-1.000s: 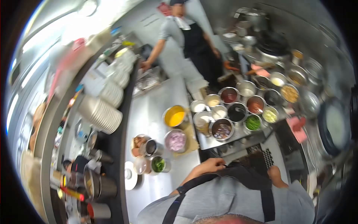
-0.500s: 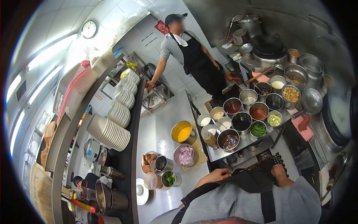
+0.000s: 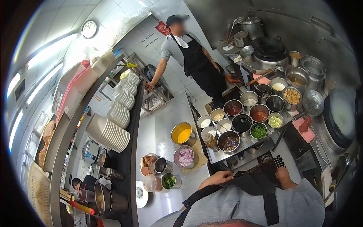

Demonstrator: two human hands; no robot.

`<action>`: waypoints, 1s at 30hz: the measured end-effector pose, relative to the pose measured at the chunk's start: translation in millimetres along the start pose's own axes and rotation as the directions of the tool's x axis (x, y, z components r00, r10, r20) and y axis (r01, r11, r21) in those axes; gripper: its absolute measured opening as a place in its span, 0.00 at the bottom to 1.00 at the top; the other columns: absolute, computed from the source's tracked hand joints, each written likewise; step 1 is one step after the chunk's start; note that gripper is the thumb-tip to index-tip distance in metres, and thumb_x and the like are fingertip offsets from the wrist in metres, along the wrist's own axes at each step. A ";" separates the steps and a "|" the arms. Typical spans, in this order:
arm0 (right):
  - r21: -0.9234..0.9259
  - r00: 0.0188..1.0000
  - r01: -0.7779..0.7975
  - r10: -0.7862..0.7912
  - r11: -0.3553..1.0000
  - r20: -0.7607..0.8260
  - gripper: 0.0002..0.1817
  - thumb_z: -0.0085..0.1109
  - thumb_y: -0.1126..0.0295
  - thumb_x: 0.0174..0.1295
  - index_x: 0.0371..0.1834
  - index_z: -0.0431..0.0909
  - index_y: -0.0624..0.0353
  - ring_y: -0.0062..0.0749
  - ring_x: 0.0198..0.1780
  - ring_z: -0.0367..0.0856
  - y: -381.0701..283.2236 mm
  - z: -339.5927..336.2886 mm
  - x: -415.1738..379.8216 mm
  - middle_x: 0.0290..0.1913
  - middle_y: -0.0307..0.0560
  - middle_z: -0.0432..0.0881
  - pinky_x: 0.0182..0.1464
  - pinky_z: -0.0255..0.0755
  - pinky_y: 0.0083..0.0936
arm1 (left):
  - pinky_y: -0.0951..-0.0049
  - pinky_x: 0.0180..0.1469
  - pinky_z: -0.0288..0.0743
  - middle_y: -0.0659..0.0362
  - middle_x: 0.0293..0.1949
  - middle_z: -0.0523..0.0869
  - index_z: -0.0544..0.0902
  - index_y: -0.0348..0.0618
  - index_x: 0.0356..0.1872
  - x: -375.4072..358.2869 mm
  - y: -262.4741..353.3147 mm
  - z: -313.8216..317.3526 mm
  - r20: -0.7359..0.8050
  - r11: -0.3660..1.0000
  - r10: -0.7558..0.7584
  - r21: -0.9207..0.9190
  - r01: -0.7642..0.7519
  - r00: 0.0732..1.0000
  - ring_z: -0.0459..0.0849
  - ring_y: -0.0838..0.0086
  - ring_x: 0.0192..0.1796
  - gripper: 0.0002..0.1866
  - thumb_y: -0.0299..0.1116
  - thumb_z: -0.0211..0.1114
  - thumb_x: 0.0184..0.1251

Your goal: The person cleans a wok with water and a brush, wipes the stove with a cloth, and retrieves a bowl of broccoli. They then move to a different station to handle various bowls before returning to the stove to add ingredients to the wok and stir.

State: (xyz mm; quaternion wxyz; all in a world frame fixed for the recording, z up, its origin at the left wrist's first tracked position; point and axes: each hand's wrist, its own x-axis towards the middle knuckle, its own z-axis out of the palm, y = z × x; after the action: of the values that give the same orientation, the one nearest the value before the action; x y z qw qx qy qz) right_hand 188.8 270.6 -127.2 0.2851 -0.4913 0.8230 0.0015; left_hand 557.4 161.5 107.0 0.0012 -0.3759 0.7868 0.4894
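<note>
My left hand point(image 3: 217, 177) lies against the top edge of my black apron point(image 3: 257, 179), fingers curled on the fabric. My right hand point(image 3: 283, 174) presses on the apron's other side, close to my body. Whether the fingers actually grip the cloth is hard to see. Just ahead of my hands stands a metal rack with several steel pots of sauces and chopped ingredients point(image 3: 242, 123). On the steel counter point(image 3: 159, 132) to my left sit a pot of yellow sauce point(image 3: 182, 133), a bowl of sliced red onion point(image 3: 185, 156) and a tub of greens point(image 3: 169, 181).
A co-worker in a grey shirt and black apron point(image 3: 189, 53) stands at the far end of the aisle. Stacks of white bowls point(image 3: 113, 130) line the black shelf on the left. Woks and stock pots point(image 3: 270, 47) fill the stove on the right, beside a skimmer point(image 3: 313, 103).
The view has steadied after a blurred head movement and shifted slightly. Both my hands stay on the apron at my waist. The co-worker has barely moved.
</note>
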 end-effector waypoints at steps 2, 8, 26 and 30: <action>-0.006 1.000 -0.011 0.011 1.000 -0.020 0.10 0.55 0.71 0.54 0.36 0.85 0.59 0.51 0.47 0.82 -0.9 0.8 -4.7 0.41 0.59 0.83 0.53 0.75 0.39 | 0.69 0.43 0.75 0.52 0.34 0.85 0.80 0.39 0.42 3.9 -4.3 1.5 0.014 1.000 0.012 0.005 -0.012 1.000 0.83 0.68 0.37 0.14 0.40 0.60 0.67; -0.004 0.999 -0.038 0.038 0.999 -0.013 0.09 0.56 0.71 0.54 0.33 0.85 0.61 0.50 0.46 0.83 6.0 6.1 -19.4 0.41 0.59 0.83 0.52 0.76 0.39 | 0.68 0.42 0.75 0.52 0.33 0.84 0.80 0.39 0.41 10.3 -2.2 -1.6 0.062 0.993 0.065 0.091 -0.070 0.996 0.82 0.67 0.37 0.12 0.38 0.60 0.67; 0.241 0.977 -0.084 0.127 0.967 -0.170 0.07 0.59 0.72 0.49 0.29 0.83 0.62 0.45 0.35 0.84 38.0 2.9 -59.9 0.30 0.56 0.83 0.42 0.79 0.38 | 0.65 0.46 0.74 0.47 0.38 0.84 0.77 0.36 0.45 42.4 23.0 12.7 0.181 0.992 0.026 0.119 -0.048 0.983 0.83 0.58 0.42 0.14 0.32 0.63 0.60; 0.142 0.996 -0.008 0.020 0.990 -0.082 0.09 0.61 0.70 0.45 0.29 0.83 0.61 0.49 0.41 0.82 45.3 18.6 -46.1 0.31 0.56 0.83 0.48 0.76 0.42 | 0.66 0.49 0.75 0.48 0.40 0.85 0.77 0.37 0.48 44.7 27.5 17.9 0.156 0.993 0.029 0.107 -0.046 0.987 0.84 0.60 0.45 0.16 0.32 0.64 0.60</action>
State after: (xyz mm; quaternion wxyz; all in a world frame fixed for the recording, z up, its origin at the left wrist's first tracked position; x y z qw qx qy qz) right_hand 177.2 336.6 -133.7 0.2849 -0.4637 0.8355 -0.0753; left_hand 502.5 155.4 102.3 0.0737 -0.3213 0.8173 0.4727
